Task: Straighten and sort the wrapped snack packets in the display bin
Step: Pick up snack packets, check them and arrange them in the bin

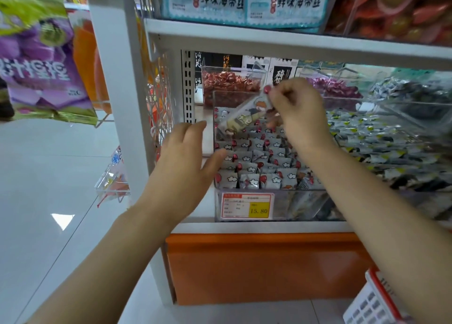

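Two hands are seen at the display bin (281, 190), where snack packets (256, 162) are stood in rows. The left hand (186, 159) is held at its left wall, grip apart and empty. Farther in, one packet (241, 119) is held above the rows, its upper end clamped in the grip of the right hand (298, 113). Judged light, crinkly and slippery, it is best pinched by the seal.

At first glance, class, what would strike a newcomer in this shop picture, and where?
The right hand pinches a long packet above the clear display bin, which holds rows of grey cloud-print packets. The left hand hovers open at the bin's left side, and a yellow-and-red price tag sits on its front.
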The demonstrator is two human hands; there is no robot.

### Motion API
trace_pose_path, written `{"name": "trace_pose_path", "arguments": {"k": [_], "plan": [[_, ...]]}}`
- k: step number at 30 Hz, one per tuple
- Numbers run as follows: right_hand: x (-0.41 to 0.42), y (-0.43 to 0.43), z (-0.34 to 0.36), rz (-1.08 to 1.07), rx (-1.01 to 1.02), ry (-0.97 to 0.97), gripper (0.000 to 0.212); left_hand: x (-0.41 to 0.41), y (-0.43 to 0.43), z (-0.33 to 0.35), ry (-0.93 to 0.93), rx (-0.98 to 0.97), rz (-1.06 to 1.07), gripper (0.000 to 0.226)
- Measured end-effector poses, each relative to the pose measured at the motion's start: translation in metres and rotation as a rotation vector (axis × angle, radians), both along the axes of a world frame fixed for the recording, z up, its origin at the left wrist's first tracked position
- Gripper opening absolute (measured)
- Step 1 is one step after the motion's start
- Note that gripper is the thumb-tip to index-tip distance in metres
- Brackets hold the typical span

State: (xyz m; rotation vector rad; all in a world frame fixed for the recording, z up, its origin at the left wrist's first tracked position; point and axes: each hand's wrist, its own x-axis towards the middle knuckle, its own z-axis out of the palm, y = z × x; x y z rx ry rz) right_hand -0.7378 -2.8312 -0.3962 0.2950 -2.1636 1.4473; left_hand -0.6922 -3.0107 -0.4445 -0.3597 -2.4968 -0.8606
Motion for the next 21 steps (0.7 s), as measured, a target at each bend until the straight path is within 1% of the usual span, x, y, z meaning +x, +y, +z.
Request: {"name": "trace_pose_path", "arguments": {"k": [1, 3, 6, 8, 9, 11, 14, 16, 18, 21], "plan": [[0.011, 0.006, -0.002, 0.007, -0.100, -0.025, 0.007, 0.003, 0.002, 0.002, 0.029, 0.048, 0.005, 0.059], [0.033, 0.016, -0.008, 0.068, -0.309, -0.102, 0.012, 0.009, 0.006, 0.006, 0.019, 0.141, -0.023, 0.050], [0.062, 0.023, -0.024, 0.200, -0.626, -0.234, 0.019, 0.018, 0.014, 0.006, -0.085, 0.276, -0.138, 0.029], [0.071, 0.026, -0.033, 0.227, -0.771, -0.306, 0.020, 0.024, 0.017, 0.004, -0.168, 0.396, -0.207, 0.017], [0.074, 0.027, -0.035, 0.244, -0.822, -0.335, 0.018, 0.025, 0.018, 0.003, -0.217, 0.462, -0.225, 0.016], [0.078, 0.031, -0.038, 0.310, -0.896, -0.385, 0.008, 0.026, 0.018, 0.001, -0.325, 0.602, -0.247, 0.020], [0.082, 0.036, -0.040, 0.378, -0.915, -0.450, 0.020, 0.026, 0.019, 0.001, -0.426, 0.785, -0.274, 0.022], [0.083, 0.037, -0.043, 0.400, -0.901, -0.471, 0.018, 0.026, 0.020, 0.001, -0.473, 0.886, -0.308, 0.025], [0.083, 0.037, -0.043, 0.423, -0.908, -0.472, 0.015, 0.026, 0.021, 0.002, -0.506, 0.949, -0.340, 0.027], [0.081, 0.039, -0.042, 0.424, -0.932, -0.472, 0.020, 0.025, 0.022, 0.002, -0.530, 0.953, -0.354, 0.029]]}}
